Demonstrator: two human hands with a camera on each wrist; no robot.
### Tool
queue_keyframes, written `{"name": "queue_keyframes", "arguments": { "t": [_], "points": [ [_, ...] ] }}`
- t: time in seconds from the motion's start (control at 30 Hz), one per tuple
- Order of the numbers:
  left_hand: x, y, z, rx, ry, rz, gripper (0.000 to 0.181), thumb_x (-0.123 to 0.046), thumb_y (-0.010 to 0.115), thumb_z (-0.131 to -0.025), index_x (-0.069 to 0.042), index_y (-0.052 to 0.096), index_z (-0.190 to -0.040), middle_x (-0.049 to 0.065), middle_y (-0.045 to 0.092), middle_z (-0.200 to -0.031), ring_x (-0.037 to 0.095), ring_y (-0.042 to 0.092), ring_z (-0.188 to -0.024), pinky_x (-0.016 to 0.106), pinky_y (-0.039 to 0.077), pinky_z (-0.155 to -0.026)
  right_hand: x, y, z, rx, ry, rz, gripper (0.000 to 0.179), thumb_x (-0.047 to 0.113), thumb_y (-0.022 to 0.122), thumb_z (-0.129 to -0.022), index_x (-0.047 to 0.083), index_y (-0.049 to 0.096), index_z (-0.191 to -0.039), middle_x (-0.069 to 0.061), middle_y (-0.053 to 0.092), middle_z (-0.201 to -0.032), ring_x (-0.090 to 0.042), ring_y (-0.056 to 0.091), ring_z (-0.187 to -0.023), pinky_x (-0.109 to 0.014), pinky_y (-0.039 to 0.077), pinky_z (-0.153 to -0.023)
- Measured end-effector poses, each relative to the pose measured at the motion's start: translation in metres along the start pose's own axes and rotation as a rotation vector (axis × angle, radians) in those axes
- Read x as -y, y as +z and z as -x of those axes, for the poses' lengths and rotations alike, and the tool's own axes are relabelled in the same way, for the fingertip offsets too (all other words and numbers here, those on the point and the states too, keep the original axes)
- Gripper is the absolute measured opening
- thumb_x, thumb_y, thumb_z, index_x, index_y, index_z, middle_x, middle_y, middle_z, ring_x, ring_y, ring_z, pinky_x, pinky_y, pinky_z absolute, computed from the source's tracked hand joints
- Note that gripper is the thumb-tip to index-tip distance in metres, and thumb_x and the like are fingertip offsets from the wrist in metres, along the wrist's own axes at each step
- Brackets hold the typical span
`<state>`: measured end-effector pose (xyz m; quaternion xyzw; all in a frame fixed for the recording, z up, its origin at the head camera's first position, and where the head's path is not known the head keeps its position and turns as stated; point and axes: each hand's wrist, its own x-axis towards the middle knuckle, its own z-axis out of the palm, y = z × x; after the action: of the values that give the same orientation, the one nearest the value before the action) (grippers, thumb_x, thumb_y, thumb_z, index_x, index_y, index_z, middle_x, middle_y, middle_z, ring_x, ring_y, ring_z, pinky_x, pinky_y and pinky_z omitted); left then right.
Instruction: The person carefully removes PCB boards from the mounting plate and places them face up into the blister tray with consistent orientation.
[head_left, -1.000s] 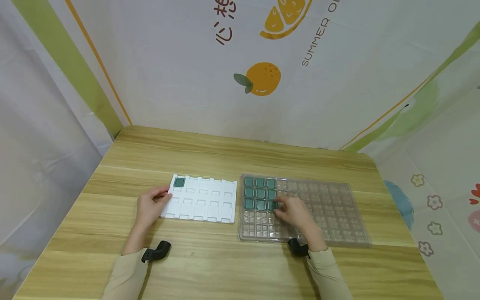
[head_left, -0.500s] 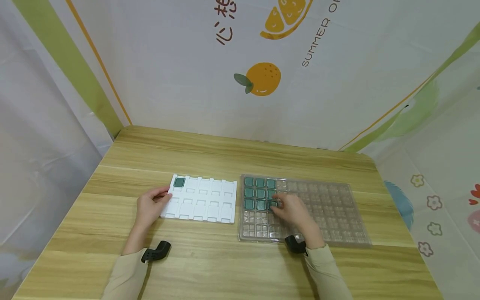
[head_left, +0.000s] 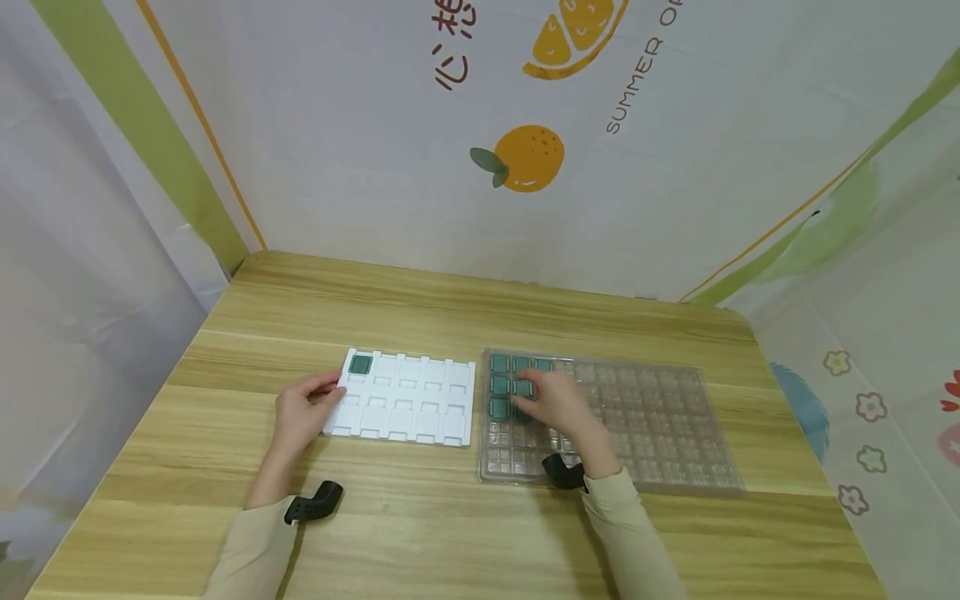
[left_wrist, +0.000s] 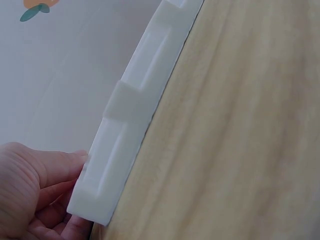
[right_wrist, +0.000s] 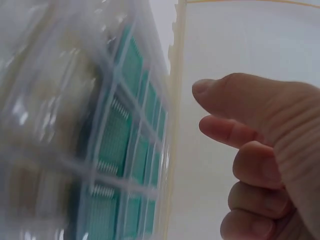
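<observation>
The white plastic tray (head_left: pixel 408 397) lies on the table with one green square chip (head_left: pixel 361 364) in its far left pocket. My left hand (head_left: pixel 302 410) pinches the tray's left edge between thumb and fingers, also plain in the left wrist view. To the right lies a clear compartment tray (head_left: pixel 637 417) with several green chips (head_left: pixel 499 385) at its left end. Over those chips is my right hand (head_left: pixel 558 404), thumb and forefinger apart. Nothing shows between them in the right wrist view, where the other fingers are bent. The hand hides some pockets in the head view.
The wooden table (head_left: pixel 420 533) carries both trays side by side with a narrow gap between them. A white printed curtain (head_left: pixel 360 167) hangs behind the table's far edge. Black wrist camera mounts (head_left: pixel 315 502) stick out inward from both sleeves.
My right hand has moved left over the clear tray, from the third column of chips to the second. The left hand stays at the white tray's edge.
</observation>
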<state>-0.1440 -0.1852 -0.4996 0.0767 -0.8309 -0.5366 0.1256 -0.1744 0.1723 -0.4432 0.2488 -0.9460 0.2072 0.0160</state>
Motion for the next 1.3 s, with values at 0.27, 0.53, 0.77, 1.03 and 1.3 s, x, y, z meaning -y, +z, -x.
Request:
{"name": "queue_keyframes", "arguments": {
  "t": [0.27,0.53,0.77,1.03,1.3],
  "points": [
    [0.0,0.0,0.0,0.002,-0.002,-0.007,0.022,0.006,0.066,-0.082,0.011,0.067,-0.103,0.025,0.065,-0.092,-0.008,0.051,-0.071,0.005,0.044,-0.062,0.011,0.007,-0.016,0.018,-0.033,-0.029,0.03,0.017,0.072,-0.083,0.001,0.067,-0.108,0.01,0.028,-0.045,-0.002,0.02,-0.04,-0.018,0.022,-0.041],
    [0.0,0.0,0.0,0.008,-0.01,0.0,0.022,0.005,0.066,-0.082,0.01,0.067,-0.104,0.025,0.066,-0.093,-0.009,0.052,-0.071,0.005,0.045,-0.063,0.025,0.016,-0.037,-0.006,-0.101,-0.068,0.028,0.014,0.072,-0.082,0.0,0.068,-0.105,0.008,0.032,-0.048,-0.005,0.023,-0.043,-0.018,0.023,-0.044],
    [0.0,0.0,0.0,0.007,-0.015,0.007,0.022,0.006,0.066,-0.082,0.011,0.067,-0.103,0.025,0.066,-0.092,-0.009,0.052,-0.071,0.005,0.045,-0.063,0.042,0.026,-0.055,0.021,-0.087,-0.072,0.03,0.019,0.07,-0.085,0.001,0.066,-0.109,0.005,0.041,-0.052,-0.006,0.031,-0.045,-0.019,0.028,-0.044],
    [0.0,0.0,0.0,0.0,-0.024,0.008,0.021,0.006,0.066,-0.082,0.011,0.067,-0.102,0.025,0.065,-0.091,-0.009,0.052,-0.07,0.005,0.045,-0.062,0.064,0.037,-0.075,0.059,-0.09,-0.028,0.031,0.023,0.069,-0.086,0.004,0.066,-0.11,0.006,0.04,-0.054,-0.006,0.031,-0.049,-0.018,0.024,-0.045],
    [0.0,0.0,0.0,0.002,-0.018,0.007,0.022,0.006,0.066,-0.082,0.011,0.067,-0.103,0.025,0.065,-0.091,-0.009,0.052,-0.07,0.006,0.045,-0.062,0.085,0.047,-0.094,0.098,-0.141,-0.006,0.034,0.026,0.069,-0.086,0.005,0.066,-0.112,0.008,0.039,-0.053,-0.005,0.032,-0.05,-0.016,0.025,-0.045]
  ]
}}
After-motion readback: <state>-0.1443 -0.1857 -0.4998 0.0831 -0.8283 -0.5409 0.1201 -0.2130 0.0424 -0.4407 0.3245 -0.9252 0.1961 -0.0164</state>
